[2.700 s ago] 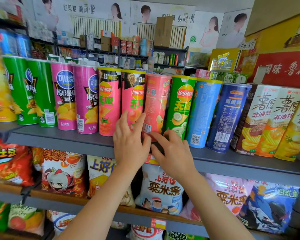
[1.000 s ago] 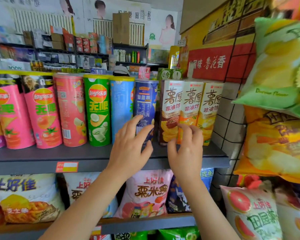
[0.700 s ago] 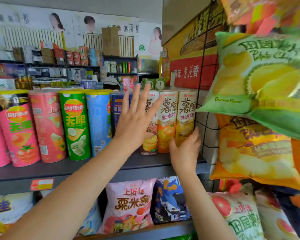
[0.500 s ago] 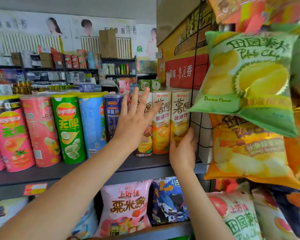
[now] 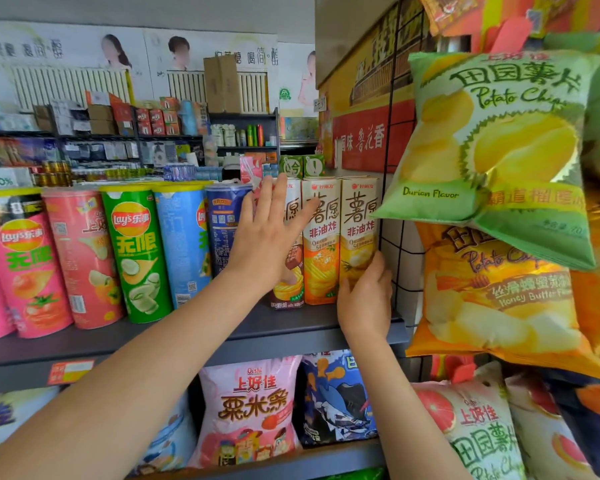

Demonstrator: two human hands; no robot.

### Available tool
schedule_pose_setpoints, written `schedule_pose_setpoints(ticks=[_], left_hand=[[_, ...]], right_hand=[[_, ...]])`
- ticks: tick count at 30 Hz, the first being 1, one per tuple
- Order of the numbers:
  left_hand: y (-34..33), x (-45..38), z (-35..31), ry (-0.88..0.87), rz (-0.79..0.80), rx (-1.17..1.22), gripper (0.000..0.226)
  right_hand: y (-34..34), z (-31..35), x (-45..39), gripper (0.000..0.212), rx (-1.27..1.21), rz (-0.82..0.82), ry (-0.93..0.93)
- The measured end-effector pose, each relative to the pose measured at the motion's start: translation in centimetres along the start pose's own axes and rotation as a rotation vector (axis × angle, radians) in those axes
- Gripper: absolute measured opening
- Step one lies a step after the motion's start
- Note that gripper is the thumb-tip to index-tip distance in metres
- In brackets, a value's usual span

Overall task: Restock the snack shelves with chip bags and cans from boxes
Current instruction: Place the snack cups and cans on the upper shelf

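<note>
1. Three tall snack boxes stand at the shelf's right end; both hands have shifted here from the cans.
2. Left hand flat, fingers apart, against the leftmost box; right hand cups the rightmost, not clamped.
3. Judgement: straightening, row nearly full.

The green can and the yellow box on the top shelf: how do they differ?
The green can is round with a yellow lid; the yellow box has flat faces and straight edges. The can stands untouched mid-row; the box stands at the row's end by the wire grid, with the right hand on it. Both stand upright on the same shelf.
</note>
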State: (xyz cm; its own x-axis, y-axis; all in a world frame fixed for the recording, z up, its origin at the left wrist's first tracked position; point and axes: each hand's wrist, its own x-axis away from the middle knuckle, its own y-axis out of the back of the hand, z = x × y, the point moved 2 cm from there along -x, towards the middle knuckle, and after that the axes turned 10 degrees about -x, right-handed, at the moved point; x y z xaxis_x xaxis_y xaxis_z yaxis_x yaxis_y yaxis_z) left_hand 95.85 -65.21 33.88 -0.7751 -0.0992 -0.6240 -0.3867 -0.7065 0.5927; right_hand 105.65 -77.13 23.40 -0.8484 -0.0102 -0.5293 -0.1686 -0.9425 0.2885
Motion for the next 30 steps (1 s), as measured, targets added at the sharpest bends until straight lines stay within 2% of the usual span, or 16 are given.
schedule_pose_setpoints(ticks=[16,30], left_hand=[[0.14,-0.77,-0.08,-0.001,0.001,0.016,0.144],[0.19,-0.42,0.22,-0.043,-0.032,0.145,0.140]], right_hand=[[-0.11,-0.01,0.12,0.070,0.013,0.003,0.009],[-0.23,-0.07,0.11,0.068,0.008,-0.006,0.008]])
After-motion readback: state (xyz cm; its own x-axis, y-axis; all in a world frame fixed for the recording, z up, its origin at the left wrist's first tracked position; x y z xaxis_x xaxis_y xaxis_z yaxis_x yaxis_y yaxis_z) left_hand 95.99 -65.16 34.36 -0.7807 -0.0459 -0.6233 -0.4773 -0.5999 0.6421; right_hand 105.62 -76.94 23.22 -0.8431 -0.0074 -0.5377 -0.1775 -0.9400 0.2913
